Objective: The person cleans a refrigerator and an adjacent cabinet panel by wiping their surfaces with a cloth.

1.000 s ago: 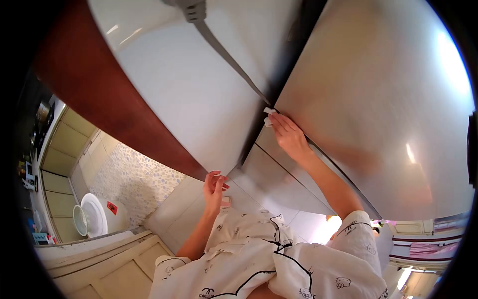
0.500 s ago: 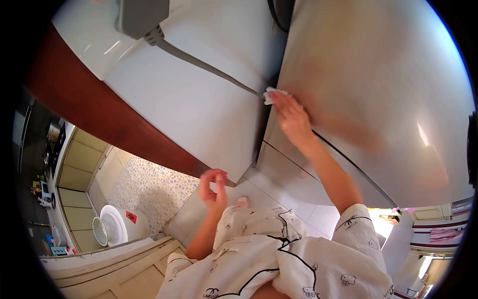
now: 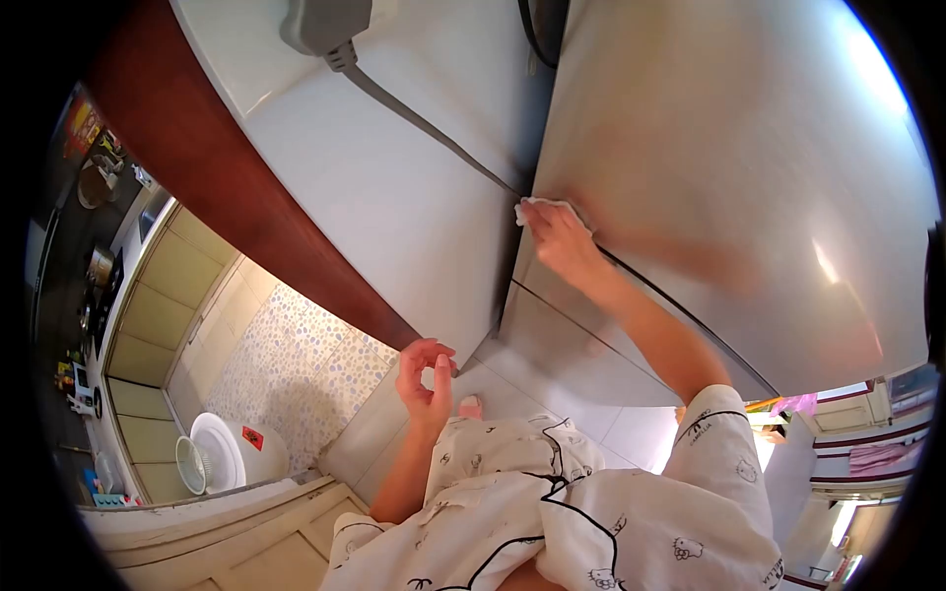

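My right hand (image 3: 567, 244) presses a folded white cloth (image 3: 525, 209) against the left edge of a brushed silver refrigerator door (image 3: 729, 167). The cloth sits just above the horizontal seam, and my fingers cover part of it. Whether it is fabric or paper I cannot tell. My left hand (image 3: 427, 379) is raised in front of me near the lower tip of the dark red wooden trim (image 3: 266, 187). Its fingers curl loosely, with a gap to the thumb and nothing between them.
A grey plug (image 3: 330, 28) with its cord (image 3: 424, 123) crosses the white wall (image 3: 394, 207) towards the refrigerator's edge. At lower left stand a white bucket (image 3: 258, 451) and a kitchen counter (image 3: 148, 227). A panelled door (image 3: 276, 542) is close by on my left.
My right hand and the cloth have moved slightly down along the door's edge. The left hand stays near the trim, its thumb and fingers a little closer. The view has shifted slightly.
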Demonstrator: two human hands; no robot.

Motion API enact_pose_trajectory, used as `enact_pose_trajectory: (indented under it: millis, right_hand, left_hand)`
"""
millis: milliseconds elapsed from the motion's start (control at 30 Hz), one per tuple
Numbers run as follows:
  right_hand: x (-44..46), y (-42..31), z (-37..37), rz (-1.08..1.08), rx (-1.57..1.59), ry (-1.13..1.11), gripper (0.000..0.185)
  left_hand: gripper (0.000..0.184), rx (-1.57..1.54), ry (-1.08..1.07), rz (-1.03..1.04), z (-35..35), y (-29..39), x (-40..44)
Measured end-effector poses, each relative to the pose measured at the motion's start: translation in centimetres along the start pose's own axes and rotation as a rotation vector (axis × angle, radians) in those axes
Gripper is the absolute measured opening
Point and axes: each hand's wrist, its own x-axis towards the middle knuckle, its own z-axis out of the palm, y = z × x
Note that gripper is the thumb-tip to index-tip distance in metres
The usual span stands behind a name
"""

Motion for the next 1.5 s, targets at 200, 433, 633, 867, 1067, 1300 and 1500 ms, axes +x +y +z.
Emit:
enact_pose_trajectory:
  millis: [200,433,633,867,1067,1300,1500]
  right_hand:
    - [4.0,2.8,-4.5,-0.009,-0.147,0.094,0.027]
    - [-1.7,-3.2,1.2,0.381,0.353,-0.036,0.03]
    - [8.5,-16.2,5.5,1.58,1.052,0.546,0.042]
    - [11.5,-17.3,-0.5,0.415,1.065,0.672,0.032]
    - [2.0,-18.6,8.8,1.631,1.167,0.3,0.038]
    - [13.4,-16.7,-1.0,0.895,0.963,0.723,0.039]
    - [2.5,-16.7,11.3,1.457,1.561,0.602,0.046]
  left_hand:
    - [0.017,0.037,0.01,0.021,0.8,-0.6,0.4]
    - [0.017,0.472,0.133,0.832,-1.2,4.0,6.6]
    - [0.019,1.152,-0.315,1.213,-0.9,11.1,13.0]
    - [0.016,1.341,-0.284,1.476,-2.6,17.7,17.6]
    - [0.022,1.376,-0.336,1.463,-1.1,17.1,17.4]
    - [0.024,1.28,-0.332,1.476,-1.7,16.9,17.3]
    - [0.024,1.231,-0.348,1.491,-1.5,16.6,17.5]
